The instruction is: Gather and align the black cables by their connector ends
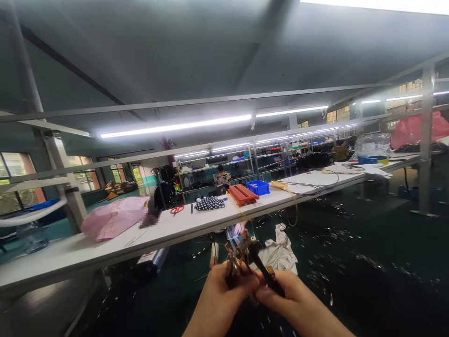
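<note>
Both my hands are raised close together at the bottom middle of the view. My left hand [219, 292] is closed round a small bundle of wires with metal and brown parts [238, 255] that sticks up from its fingers. My right hand [286, 295] is closed on a thin black tool [264, 274] whose tip reaches into the bundle. The fingertips of the two hands nearly touch. A long white workbench [196, 224] runs across behind the hands.
On the bench lie a pink bag [114, 217], red scissors [177, 209], a spotted cloth [209, 203], an orange tray [243, 194], a blue bin [258, 187] and cables. A white rag [278, 252] lies on the dark floor. A person [222, 178] sits far back.
</note>
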Action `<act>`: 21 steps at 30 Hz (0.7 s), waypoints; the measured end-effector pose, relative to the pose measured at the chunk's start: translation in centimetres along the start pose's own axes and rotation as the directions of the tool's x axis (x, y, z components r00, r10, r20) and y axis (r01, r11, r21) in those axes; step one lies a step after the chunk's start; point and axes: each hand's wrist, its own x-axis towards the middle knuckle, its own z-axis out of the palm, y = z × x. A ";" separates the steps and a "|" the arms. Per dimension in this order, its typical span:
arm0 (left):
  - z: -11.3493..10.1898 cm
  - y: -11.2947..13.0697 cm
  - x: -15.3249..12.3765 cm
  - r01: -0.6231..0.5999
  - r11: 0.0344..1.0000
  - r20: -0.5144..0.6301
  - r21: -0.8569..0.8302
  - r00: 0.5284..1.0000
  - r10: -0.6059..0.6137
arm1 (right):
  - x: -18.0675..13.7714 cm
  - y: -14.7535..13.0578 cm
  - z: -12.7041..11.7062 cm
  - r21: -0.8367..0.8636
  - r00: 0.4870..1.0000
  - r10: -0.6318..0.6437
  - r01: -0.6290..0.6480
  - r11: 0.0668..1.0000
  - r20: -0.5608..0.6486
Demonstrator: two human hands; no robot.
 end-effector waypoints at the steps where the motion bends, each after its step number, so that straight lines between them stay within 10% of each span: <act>1: 0.2 0.0 0.0 -0.021 1.000 0.006 -0.009 1.000 0.021 | 0.1 0.0 0.1 -0.001 1.000 0.001 -0.001 1.000 0.032; 9: 0.0 0.3 -0.5 0.040 0.987 -0.154 0.159 0.988 -0.015 | 0.1 -1.3 -0.4 -0.243 0.987 0.027 -0.066 0.968 -0.161; 16: 0.0 0.6 -0.4 0.048 0.997 -0.129 0.053 0.991 -0.041 | 0.4 -0.2 -1.3 -0.191 0.987 0.148 -0.156 0.969 -0.054; 21: -1.2 2.3 -0.8 0.030 0.994 -0.326 -0.102 0.943 -0.061 | -0.4 0.8 -1.7 -0.220 0.975 0.221 -0.219 0.951 -0.015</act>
